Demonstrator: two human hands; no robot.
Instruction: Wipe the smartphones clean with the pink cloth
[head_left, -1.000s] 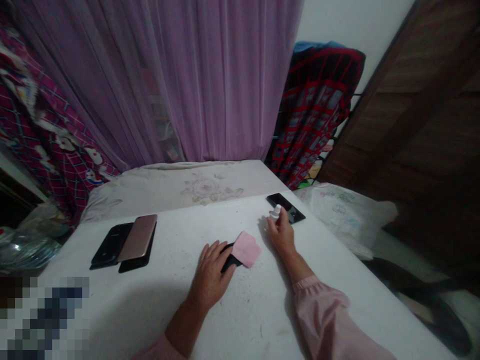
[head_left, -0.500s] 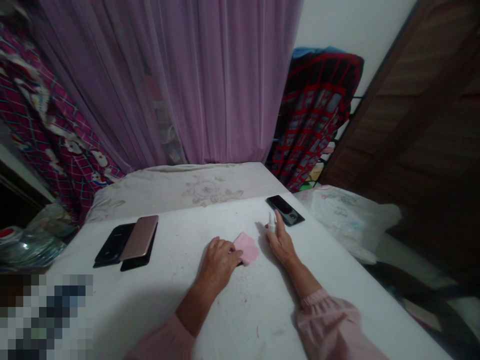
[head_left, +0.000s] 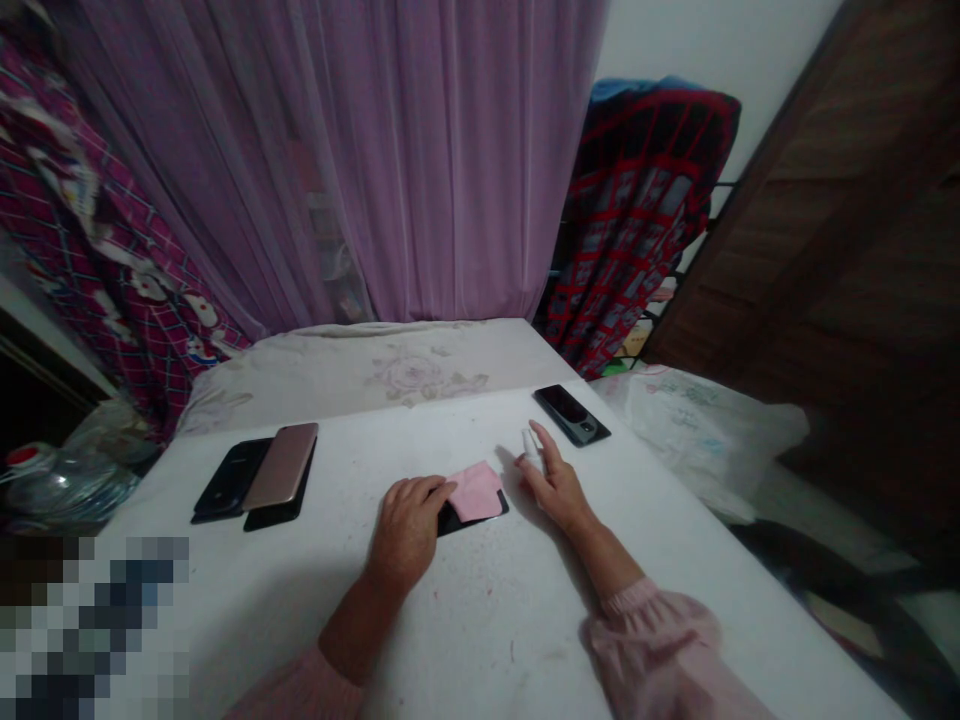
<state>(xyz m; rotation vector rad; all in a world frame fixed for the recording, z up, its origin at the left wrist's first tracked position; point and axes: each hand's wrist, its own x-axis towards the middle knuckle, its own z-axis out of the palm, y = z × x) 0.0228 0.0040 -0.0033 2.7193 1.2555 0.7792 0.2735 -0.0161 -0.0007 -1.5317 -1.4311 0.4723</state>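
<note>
A flat black phone (head_left: 493, 512) lies on the white table in front of me, partly covered by a pink cloth (head_left: 477, 490). My left hand (head_left: 409, 525) curls round the phone's left end, its thumb side against the cloth; that end is hidden under the fingers. To the right, my right hand (head_left: 559, 490) grips a small white spray bottle (head_left: 532, 450) just above the table, forefinger stretched past the nozzle. Beyond that hand, a dark phone (head_left: 571, 414) rests on a black flat piece near the table's right edge.
On the left of the table, a rose-gold phone (head_left: 283, 467) and a dark phone (head_left: 236, 478) lie on black flat pieces. A large clear bottle (head_left: 67, 485) stands off the left side. A white plastic bag (head_left: 697, 425) hangs beyond the right edge. Purple curtains (head_left: 450, 160) close off the back.
My left hand has slid leftward, and more of the black phone shows beneath the pink cloth. The spray bottle has shifted slightly left in my right hand and tilted.
</note>
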